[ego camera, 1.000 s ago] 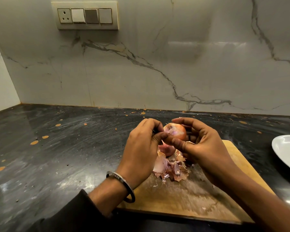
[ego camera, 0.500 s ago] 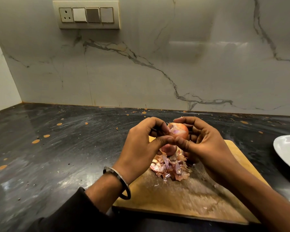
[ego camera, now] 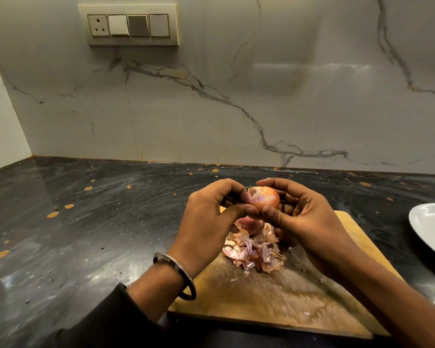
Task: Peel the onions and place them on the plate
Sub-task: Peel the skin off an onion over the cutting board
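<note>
A small onion (ego camera: pixel 265 199) with orange-pink skin is held above the wooden cutting board (ego camera: pixel 274 300). My right hand (ego camera: pixel 309 222) grips it from the right with thumb and curled fingers. My left hand (ego camera: pixel 211 222) pinches the skin at the onion's left side between thumb and fingers. Below the hands a second onion (ego camera: pixel 251 226) lies on the board, partly hidden, beside a pile of peeled skins (ego camera: pixel 255 252). The white plate (ego camera: pixel 430 227) sits at the right edge of the view.
The board lies on a black stone counter (ego camera: pixel 86 234) dotted with orange specks. A marble wall with a switch panel (ego camera: pixel 128 25) rises behind. A metal bangle (ego camera: pixel 178 275) circles my left wrist.
Both hands have kept hold of the onion, which has turned a little. My left thumb has shifted along its skin. The view has tilted slightly.
</note>
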The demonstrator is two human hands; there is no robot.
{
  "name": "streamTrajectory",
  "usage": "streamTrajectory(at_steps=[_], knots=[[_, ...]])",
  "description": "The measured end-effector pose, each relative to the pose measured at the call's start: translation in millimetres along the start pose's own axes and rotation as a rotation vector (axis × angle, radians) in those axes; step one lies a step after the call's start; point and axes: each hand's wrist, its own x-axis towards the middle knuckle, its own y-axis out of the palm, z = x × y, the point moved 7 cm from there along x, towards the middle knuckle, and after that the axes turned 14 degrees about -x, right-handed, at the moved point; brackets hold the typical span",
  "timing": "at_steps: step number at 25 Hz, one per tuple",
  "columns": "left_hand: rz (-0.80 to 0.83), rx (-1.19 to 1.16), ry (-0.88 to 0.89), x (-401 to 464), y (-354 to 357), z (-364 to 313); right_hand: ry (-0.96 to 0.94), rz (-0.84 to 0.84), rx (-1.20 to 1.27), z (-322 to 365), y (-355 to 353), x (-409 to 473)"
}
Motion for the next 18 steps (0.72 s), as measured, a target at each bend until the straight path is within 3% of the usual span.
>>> streamTrajectory(at_steps=[7, 18], knots=[[-0.017, 0.089, 0.073, -0.3, 1.3, -3.9, 0.009, -0.036, 0.002, -1.8, -1.7, 0.1], [-0.019, 0.094, 0.049, -3.1, 1.1, -3.8, -0.011, -0.014, -0.039, -2.5, 0.2, -0.3]])
